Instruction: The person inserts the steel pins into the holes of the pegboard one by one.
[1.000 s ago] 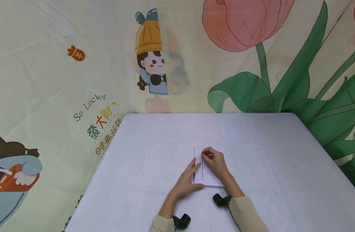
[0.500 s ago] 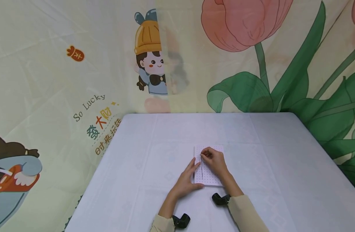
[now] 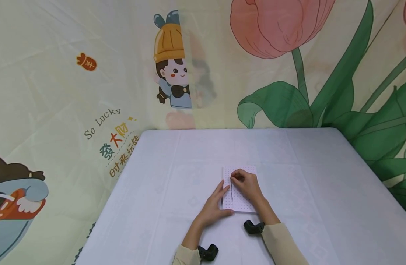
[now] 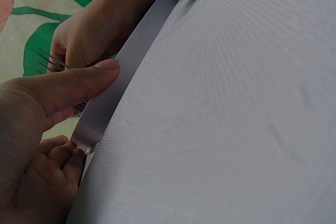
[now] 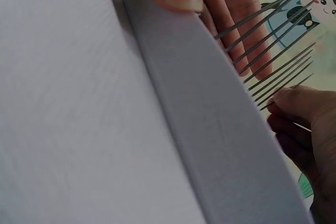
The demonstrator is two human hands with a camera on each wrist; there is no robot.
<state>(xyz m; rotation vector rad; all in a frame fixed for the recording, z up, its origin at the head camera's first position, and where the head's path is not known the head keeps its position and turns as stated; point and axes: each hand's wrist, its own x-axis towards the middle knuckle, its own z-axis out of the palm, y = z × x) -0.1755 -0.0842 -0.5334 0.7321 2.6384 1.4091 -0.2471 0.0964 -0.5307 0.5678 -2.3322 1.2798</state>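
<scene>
A white board (image 3: 239, 207) with a grid of small dots or holes lies flat on the table. Several thin metal needles (image 5: 275, 32) stand up from it in one row near its left side. My left hand (image 3: 210, 209) spreads around the board's near left corner, its thumb against the near edge and its other fingers along the left side. At the far end of the row, my right hand (image 3: 249, 187) pinches a needle between thumb and index finger. Seen from the right wrist, that needle is the last in line, its lower end at the board (image 5: 205, 108).
A white cloth covers the table (image 3: 309, 176). Black wrist cameras are strapped at the left cuff (image 3: 208, 253) and the right cuff (image 3: 254, 227), close above the cloth. Behind the table hangs a printed backdrop (image 3: 213, 44) with tulips and cartoon figures.
Almost nothing differs: my right hand stays at the far end of the needle row with only a tiny shift, and my left hand keeps its place on the board.
</scene>
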